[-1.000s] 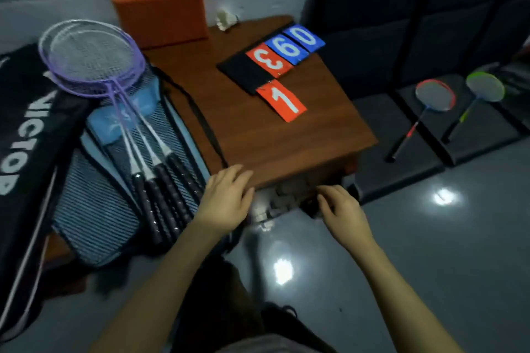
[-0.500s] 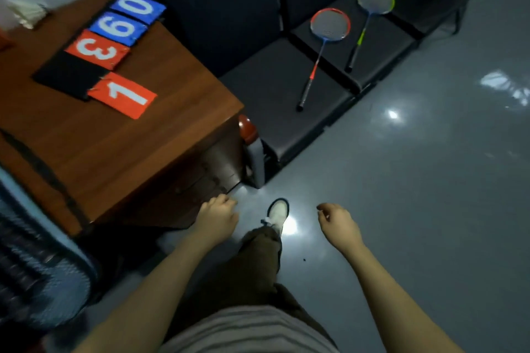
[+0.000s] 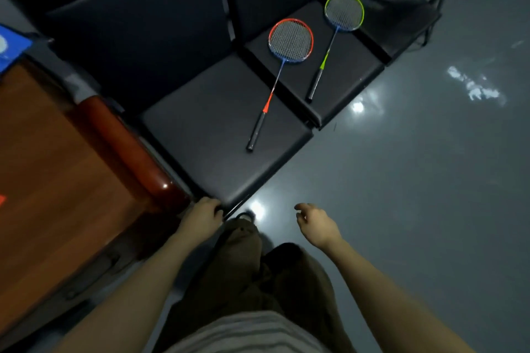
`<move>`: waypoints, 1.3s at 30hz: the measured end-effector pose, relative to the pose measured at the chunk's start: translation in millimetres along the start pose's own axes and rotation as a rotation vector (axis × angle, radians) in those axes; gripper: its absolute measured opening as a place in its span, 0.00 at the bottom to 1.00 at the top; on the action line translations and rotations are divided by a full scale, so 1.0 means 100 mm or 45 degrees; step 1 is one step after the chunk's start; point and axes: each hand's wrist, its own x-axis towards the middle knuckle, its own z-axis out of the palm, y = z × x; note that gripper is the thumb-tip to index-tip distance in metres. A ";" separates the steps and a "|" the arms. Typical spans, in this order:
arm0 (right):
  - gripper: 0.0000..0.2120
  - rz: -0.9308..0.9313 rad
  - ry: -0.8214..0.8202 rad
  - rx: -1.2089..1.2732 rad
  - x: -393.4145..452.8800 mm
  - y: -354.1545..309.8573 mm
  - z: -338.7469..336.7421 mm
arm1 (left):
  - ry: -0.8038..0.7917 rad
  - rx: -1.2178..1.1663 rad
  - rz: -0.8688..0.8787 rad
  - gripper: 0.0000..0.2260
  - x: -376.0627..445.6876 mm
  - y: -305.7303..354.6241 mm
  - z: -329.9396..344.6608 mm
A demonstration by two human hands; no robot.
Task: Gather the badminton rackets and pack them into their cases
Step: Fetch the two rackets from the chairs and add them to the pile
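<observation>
Two badminton rackets lie on a row of dark padded seats (image 3: 206,129). The red-and-blue-framed racket (image 3: 290,41) stretches across two seats, its black grip pointing toward me. Beside it on the right lies the green-framed racket (image 3: 343,11), grip also toward me. My left hand (image 3: 202,216) hangs by the near corner of the closest seat, fingers curled, holding nothing. My right hand (image 3: 317,223) hovers over the floor with loosely bent fingers, empty. Both hands are well short of the rackets. No racket case is in view.
A brown wooden table (image 3: 51,180) with a rounded reddish corner stands at the left, close to the seats. A blue card (image 3: 11,47) lies at its far edge. Glossy grey floor (image 3: 415,195) spreads to the right. My legs and one shoe are below.
The view has swung right, away from the table and the cased purple rackets, and closer to the seats. Both hands left the table edge and now hang in front of me, empty.
</observation>
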 end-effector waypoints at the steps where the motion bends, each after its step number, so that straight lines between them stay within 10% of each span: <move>1: 0.17 -0.016 0.017 0.021 0.16 -0.02 -0.12 | 0.017 -0.025 0.014 0.12 0.16 0.10 -0.05; 21: 0.24 -0.368 0.096 0.268 4.82 -0.10 -0.85 | 0.207 -0.094 -0.016 0.28 4.13 0.91 0.48; 39: 0.19 -0.413 0.218 1.407 4.99 -0.09 -1.84 | 0.542 -0.458 0.268 0.24 4.48 1.75 0.03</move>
